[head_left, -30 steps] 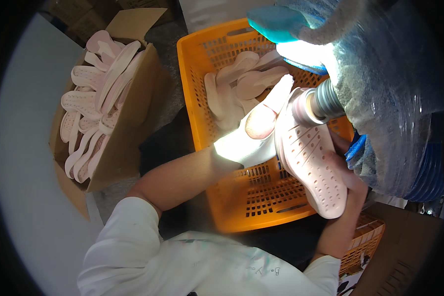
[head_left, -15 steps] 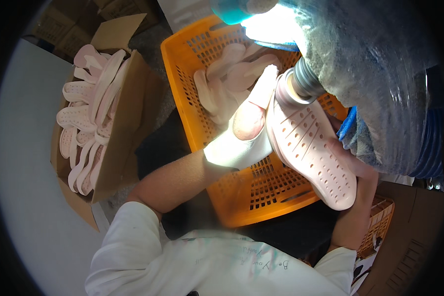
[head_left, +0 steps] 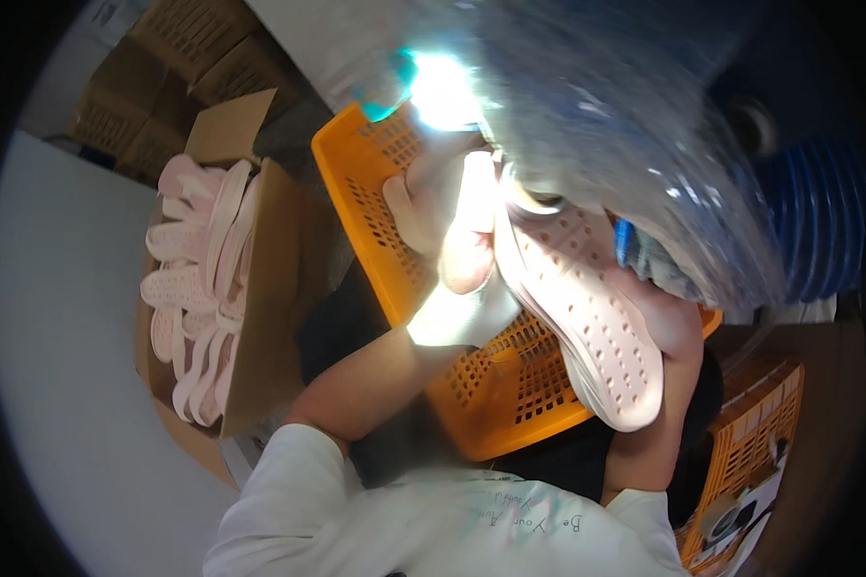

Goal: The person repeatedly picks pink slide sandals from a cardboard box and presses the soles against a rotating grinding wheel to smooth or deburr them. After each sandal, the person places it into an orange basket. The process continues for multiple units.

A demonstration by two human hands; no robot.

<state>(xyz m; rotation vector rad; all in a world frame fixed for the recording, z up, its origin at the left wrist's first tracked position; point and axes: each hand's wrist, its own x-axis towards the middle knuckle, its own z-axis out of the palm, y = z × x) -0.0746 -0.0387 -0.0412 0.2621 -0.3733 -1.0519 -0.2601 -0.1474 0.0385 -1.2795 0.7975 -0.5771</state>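
I hold a pale pink shoe sole [head_left: 597, 332] with rows of small holes, tilted above the orange basket. My left hand [head_left: 470, 245], in a white glove with bare skin showing at the thumb base, grips its upper left edge under a bright light. My right hand [head_left: 659, 306] closes on its right edge, the fingers partly hidden behind it. The upper end of the sole reaches a round metal spindle [head_left: 534, 197] under a plastic-wrapped machine [head_left: 625, 115]. Whether sole and spindle touch, I cannot tell.
The orange basket [head_left: 361, 226] beneath my hands holds more pink soles [head_left: 409, 216]. At the left stands an open cardboard box [head_left: 274, 288] full of pink soles [head_left: 188, 284]. A blue ribbed hose [head_left: 818, 221] hangs at the right, above a second orange basket [head_left: 755, 413]. Stacked cartons [head_left: 188, 43] are behind.
The whole view has shifted. Both hands and the sole now appear further left in the picture, still together. The plastic-wrapped machine covers more of the spindle and the basket.
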